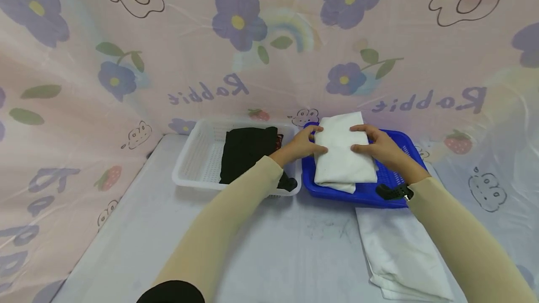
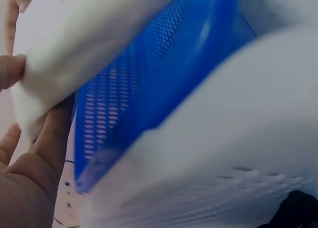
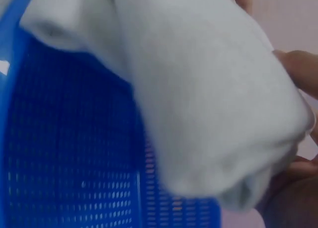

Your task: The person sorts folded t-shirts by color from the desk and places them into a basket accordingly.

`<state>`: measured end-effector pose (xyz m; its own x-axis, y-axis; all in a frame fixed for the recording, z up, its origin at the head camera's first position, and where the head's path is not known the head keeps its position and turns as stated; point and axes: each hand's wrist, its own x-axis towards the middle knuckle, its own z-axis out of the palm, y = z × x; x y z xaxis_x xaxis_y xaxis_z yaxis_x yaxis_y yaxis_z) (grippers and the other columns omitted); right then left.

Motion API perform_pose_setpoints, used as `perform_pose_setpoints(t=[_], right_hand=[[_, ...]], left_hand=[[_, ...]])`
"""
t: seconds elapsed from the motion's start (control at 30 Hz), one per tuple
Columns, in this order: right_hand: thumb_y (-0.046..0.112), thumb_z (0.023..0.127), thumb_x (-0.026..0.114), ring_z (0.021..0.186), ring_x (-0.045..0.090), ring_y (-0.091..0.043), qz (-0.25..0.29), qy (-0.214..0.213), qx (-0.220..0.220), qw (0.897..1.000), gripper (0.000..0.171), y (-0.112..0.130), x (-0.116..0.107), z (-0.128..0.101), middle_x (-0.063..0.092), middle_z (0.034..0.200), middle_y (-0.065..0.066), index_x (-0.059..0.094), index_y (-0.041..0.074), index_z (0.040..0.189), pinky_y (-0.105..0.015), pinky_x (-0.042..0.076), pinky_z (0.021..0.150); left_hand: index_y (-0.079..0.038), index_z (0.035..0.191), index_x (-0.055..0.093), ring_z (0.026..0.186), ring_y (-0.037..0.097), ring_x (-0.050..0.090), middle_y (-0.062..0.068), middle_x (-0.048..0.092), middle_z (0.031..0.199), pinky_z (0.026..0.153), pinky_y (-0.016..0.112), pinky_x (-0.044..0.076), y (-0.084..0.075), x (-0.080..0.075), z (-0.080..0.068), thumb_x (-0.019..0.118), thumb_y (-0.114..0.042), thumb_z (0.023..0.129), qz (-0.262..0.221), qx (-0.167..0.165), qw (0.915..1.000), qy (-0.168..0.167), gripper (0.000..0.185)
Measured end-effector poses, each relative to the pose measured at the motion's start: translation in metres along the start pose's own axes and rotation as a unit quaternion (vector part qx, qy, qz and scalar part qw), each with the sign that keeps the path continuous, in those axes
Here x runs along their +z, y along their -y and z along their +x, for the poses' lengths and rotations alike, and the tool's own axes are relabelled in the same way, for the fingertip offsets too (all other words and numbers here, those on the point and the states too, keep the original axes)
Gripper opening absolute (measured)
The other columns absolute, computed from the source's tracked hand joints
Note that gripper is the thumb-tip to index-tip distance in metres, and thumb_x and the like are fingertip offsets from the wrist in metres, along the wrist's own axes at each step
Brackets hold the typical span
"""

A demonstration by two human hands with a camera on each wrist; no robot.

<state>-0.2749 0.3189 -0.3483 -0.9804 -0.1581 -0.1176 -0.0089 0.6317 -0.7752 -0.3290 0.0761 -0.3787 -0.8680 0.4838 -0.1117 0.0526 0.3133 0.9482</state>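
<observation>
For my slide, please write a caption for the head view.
Left fingers and right fingers hold folded white cloth over a blue basket, beside a white basket holding dark cloth.

Your left sleeve (image 1: 229,214) hides part of the white basket (image 1: 189,162); your folded white cloth (image 1: 342,162) hides part of the blue basket (image 1: 337,194). The head view's bottom edge cuts off a dark shape (image 1: 170,292), leaving you too little to identify.

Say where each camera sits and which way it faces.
Head: head-worn, facing forward and down at white basket, blue basket; left hand, right hand, sleeves show.
Left wrist: wrist-worn, facing the held cloth; left hand shows.
Right wrist: wrist-worn, facing that cloth; right hand shows.
Both wrist views share the cloth and blue basket.
</observation>
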Motion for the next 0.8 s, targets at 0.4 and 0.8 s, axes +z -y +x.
perform_pose_setpoints(t=[0.4, 0.8], right_hand=[[0.025, 0.089, 0.069, 0.097, 0.060, -0.028, 0.022, 0.063, 0.050, 0.997, 0.069, -0.036, 0.011, 0.028, 0.035, 0.145, -0.027, 0.034, 0.013, 0.148, -0.036, 0.056, 0.077], [0.024, 0.090, 0.069, 0.112, 0.053, -0.035, 0.034, 0.085, 0.056, 0.994, 0.069, -0.045, 0.013, 0.034, 0.028, 0.152, -0.025, 0.032, 0.014, 0.148, -0.043, 0.053, 0.089]], left_hand=[[-0.014, 0.134, 0.054, 0.090, 0.014, 0.052, 0.006, 0.051, 0.114, 0.078, 0.025, 0.048, 0.022, 0.006, 0.014, 0.078, -0.017, 0.081, 0.092, -0.024, 0.9954, -0.013, 0.058], [-0.016, 0.131, 0.058, 0.095, 0.015, 0.050, 0.003, 0.055, 0.113, 0.082, 0.027, 0.045, 0.023, 0.008, 0.013, 0.079, -0.022, 0.081, 0.138, -0.016, 0.9899, -0.027, 0.054]])
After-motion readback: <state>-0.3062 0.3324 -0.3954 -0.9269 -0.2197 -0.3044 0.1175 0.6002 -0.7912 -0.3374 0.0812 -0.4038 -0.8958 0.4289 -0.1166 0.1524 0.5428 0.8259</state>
